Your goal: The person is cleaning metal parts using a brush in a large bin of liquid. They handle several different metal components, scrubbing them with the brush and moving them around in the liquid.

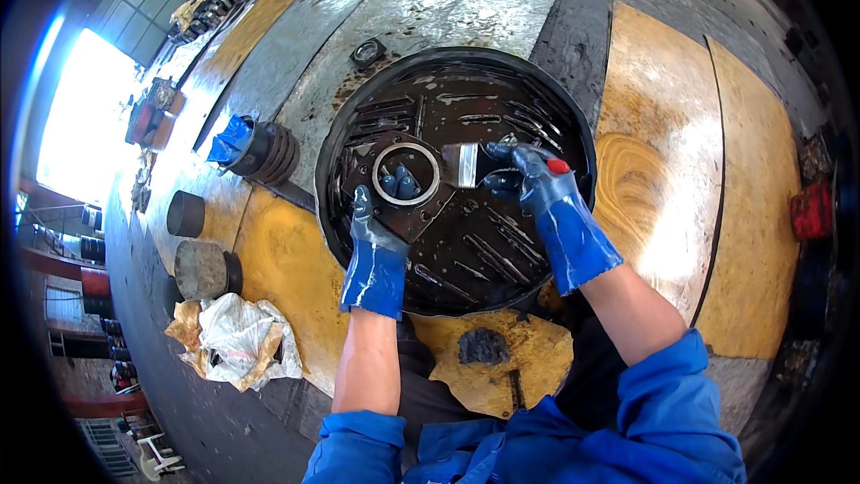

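My left hand (377, 246), in a blue rubber glove, grips a dark, squarish flanged housing (435, 213) with a bright ring round its bore. Its thumb lies on the near edge, and gloved fingers show through the bore. My right hand (542, 186), gloved alike, is closed round a paintbrush (468, 166). The brush has a pale metal band and a red handle end; its dark bristles point left, just beside the housing. Both hands are over a large round black pan (324, 206) with dark, wet liquid and glossy streaks inside.
Left of the pan stand a ribbed black container (270, 152) with blue material in it and several short cylinders (201, 271). A crumpled white bag (246, 341) lies nearer me. A small square part (366, 54) sits behind the pan, and a dark rag-like lump (484, 346) lies before it.
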### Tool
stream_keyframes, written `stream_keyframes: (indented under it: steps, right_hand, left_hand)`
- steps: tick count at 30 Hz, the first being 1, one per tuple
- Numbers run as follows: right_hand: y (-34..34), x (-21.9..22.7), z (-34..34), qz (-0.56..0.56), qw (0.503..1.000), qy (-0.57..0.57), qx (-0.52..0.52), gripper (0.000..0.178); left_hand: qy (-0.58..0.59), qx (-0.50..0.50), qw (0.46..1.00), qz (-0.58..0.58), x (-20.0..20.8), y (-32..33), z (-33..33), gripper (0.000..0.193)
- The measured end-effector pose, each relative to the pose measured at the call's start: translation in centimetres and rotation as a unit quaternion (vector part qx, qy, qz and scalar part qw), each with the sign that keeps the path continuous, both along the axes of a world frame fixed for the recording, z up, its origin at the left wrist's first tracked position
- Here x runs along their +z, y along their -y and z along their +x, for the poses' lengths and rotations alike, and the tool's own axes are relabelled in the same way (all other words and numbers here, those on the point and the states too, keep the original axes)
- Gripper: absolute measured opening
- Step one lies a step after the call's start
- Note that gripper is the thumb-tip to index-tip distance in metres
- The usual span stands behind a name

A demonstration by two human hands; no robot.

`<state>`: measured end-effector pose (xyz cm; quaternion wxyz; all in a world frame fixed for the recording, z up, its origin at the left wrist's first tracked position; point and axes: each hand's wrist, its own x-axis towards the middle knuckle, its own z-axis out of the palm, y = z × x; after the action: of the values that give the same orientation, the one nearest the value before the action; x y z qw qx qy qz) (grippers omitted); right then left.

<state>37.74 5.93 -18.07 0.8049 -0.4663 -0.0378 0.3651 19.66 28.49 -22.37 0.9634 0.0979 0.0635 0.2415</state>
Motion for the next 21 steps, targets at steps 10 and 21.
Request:
stream_keyframes:
  steps: [10,21]
  right_hand:
    - [0.0,2.4,-4.4,-0.090,0.994,0.006,0.065,0.025]
    - [-0.6,3.3,-3.9,0.035,0.985,0.130,0.110,0.029]
  left_hand:
    - [-0.115,-0.021,0.993,0.020,1.4,1.6,0.5,0.055]
    - [-0.252,-0.035,0.964,0.080,1.1,2.5,1.0,0.059]
